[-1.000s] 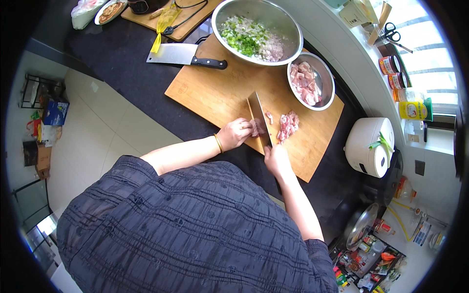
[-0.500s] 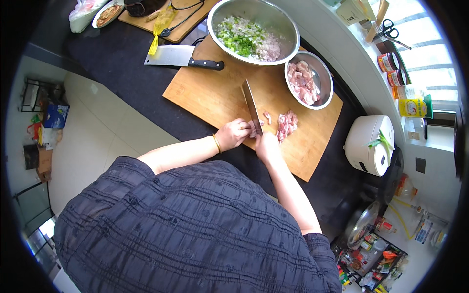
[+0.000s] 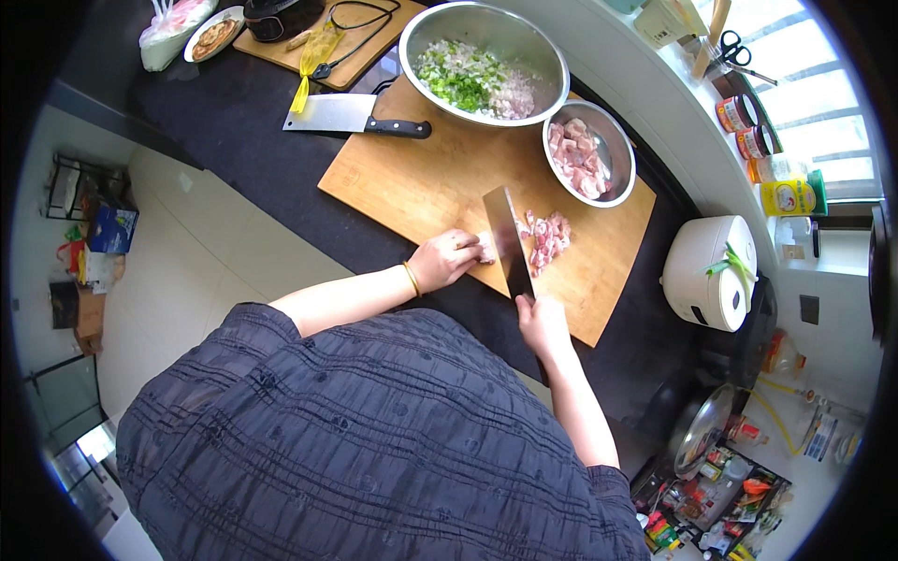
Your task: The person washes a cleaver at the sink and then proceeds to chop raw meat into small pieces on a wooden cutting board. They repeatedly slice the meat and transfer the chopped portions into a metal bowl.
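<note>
My right hand (image 3: 543, 325) grips the handle of a cleaver (image 3: 507, 239), its wide blade tilted over the wooden cutting board (image 3: 412, 178). At the board's near edge, my left hand (image 3: 444, 260) is closed with curled fingers on a small piece of raw meat (image 3: 485, 249), mostly hidden by the fingertips. Just right of the blade lies a small heap of chopped raw meat (image 3: 550, 239). A steel bowl of raw meat chunks (image 3: 619, 185) rests on the board's far right corner. Beyond it a larger steel bowl (image 3: 552, 56) holds chopped green onion and minced meat.
A second cleaver (image 3: 332, 113) with a black handle lies at the board's far left corner. Farther back are a smaller board (image 3: 369, 47) with a cable and a plate of flatbread (image 3: 213, 35). A white rice cooker (image 3: 708, 271) stands to the right, green onion on its lid.
The cleaver has moved right, away from my left fingers, and its blade has turned more face-up. My right hand went right with it. My left hand stays nearly in place.
</note>
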A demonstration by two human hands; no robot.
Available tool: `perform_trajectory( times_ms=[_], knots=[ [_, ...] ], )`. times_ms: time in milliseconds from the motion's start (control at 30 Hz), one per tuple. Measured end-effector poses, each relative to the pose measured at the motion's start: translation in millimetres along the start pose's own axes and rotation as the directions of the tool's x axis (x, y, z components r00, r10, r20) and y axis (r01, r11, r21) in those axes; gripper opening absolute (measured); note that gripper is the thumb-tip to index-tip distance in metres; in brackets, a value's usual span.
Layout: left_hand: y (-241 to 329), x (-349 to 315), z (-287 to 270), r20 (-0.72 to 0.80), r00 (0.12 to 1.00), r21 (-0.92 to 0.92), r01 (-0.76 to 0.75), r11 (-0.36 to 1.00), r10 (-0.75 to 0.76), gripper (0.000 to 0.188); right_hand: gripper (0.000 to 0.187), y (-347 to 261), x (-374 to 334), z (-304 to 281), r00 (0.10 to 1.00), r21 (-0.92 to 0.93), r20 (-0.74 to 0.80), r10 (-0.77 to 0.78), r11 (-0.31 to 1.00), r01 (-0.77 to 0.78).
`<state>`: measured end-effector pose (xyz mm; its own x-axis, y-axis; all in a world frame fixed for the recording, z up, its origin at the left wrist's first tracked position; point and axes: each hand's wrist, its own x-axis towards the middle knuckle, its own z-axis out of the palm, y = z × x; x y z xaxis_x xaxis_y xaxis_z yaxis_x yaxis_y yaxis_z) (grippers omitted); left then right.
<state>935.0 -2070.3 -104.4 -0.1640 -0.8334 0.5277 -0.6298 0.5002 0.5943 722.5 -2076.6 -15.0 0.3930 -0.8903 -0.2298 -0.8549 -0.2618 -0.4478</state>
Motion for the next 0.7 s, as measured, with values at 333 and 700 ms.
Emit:
perform_trajectory(
  times_ms=[333,700],
  knots=[
    [-7,-2,9,-0.009,1.000,0.041,-0.028,0.999,0.028,0.016,0.023,4,-12,16,0.999,-0.039,0.016,0.032,0.999,-0.031],
    [-11,6,7,0.016,1.000,-0.008,-0.022,1.000,0.022,0.011,0.023,-20,37,18,0.990,-0.104,0.089,0.113,0.989,-0.104]
  ],
)
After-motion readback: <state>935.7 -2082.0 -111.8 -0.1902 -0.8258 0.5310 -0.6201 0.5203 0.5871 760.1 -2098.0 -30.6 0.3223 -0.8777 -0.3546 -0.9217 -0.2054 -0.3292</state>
